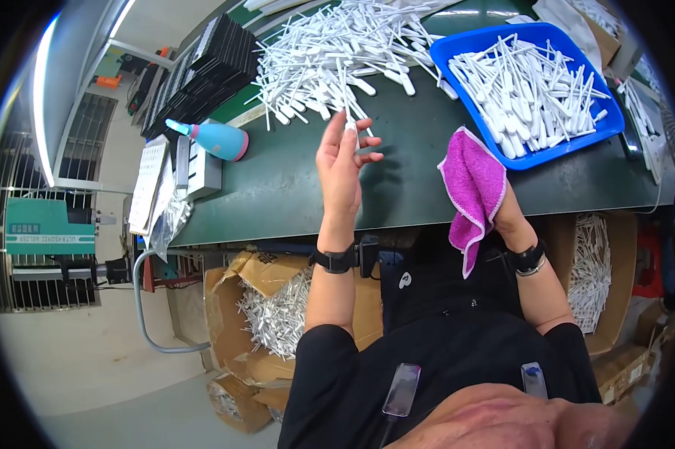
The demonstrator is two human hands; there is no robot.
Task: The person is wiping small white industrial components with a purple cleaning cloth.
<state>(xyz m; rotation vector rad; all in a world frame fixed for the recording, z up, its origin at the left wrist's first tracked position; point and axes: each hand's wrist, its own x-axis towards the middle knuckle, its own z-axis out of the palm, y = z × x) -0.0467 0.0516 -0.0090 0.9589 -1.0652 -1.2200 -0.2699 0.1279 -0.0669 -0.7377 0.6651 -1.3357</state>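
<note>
Over the green table (277,176), my left hand (341,168) pinches a slim white plastic stick with a wider end (351,126) between thumb and fingers. Its other fingers are spread. Just beyond lies a large loose heap of similar white sticks (337,52). My right hand (511,213) grips a magenta cloth (473,176) with a white edge. The cloth hangs down past the table's front edge and hides most of those fingers. Near the cloth, a blue tray (532,159) holds many more of the white sticks.
At the left stand stacked black trays (202,75), a light-blue squeeze bottle (219,141) lying tilted, and papers (149,183). Below the table edge are cardboard boxes of white sticks, one at left (221,299) and one at right (622,277). A grey curved tube (139,299) stands at left.
</note>
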